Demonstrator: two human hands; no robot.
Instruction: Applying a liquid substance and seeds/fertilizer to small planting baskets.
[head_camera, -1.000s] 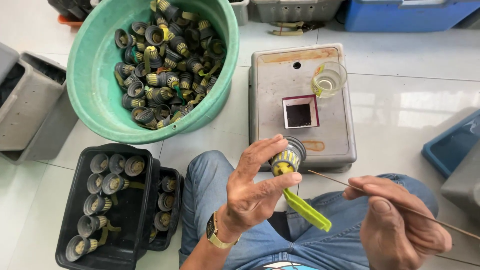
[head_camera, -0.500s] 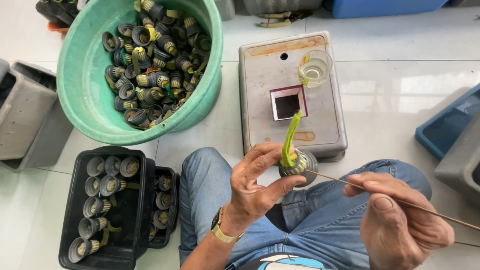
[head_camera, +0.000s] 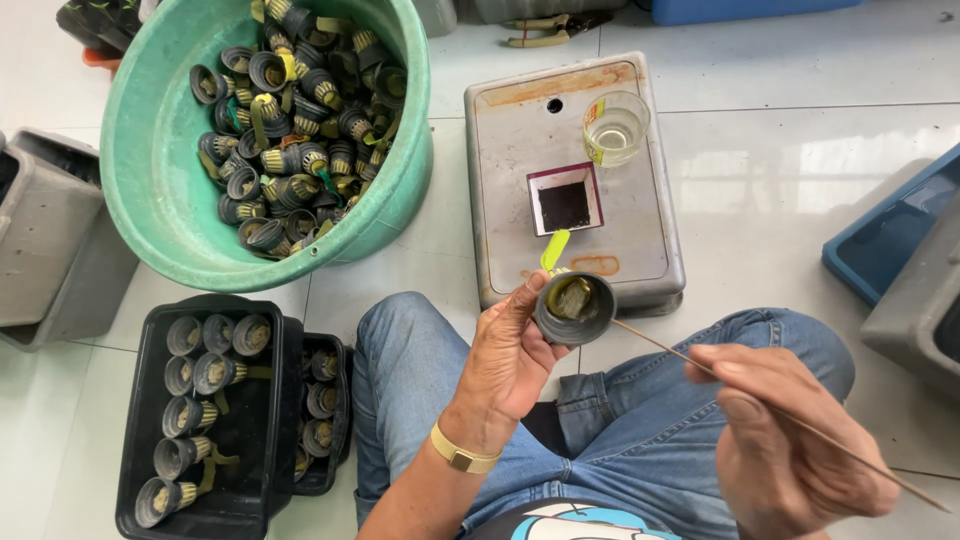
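Pot: small round dark plastic pot (head_camera: 574, 308) was held over the person's lap, just in front of the grey metal box (head_camera: 572, 180); its open mouth faced up toward the camera, so its long axis ran roughly along the line of sight.
Tag: a yellow-green strip (head_camera: 555, 250) stuck out past the far rim, pointing away from the person.
Left hand: the left hand (head_camera: 510, 355) was clamped around the pot's left side, fingers curled under and thumb along the rim.
Right hand: the right hand (head_camera: 785, 440) was pinched shut on a thin wooden stick (head_camera: 680, 357).
Stick: long, straight and slim, it slanted up-left, its tip meeting the pot's right wall.
Basin: a green plastic basin (head_camera: 150, 190) held a heap of ribbed dark pots.
Tray: a black tray (head_camera: 250, 430) held pots lying in rows.
Cup: a clear cup (head_camera: 615, 128) stood on the box.
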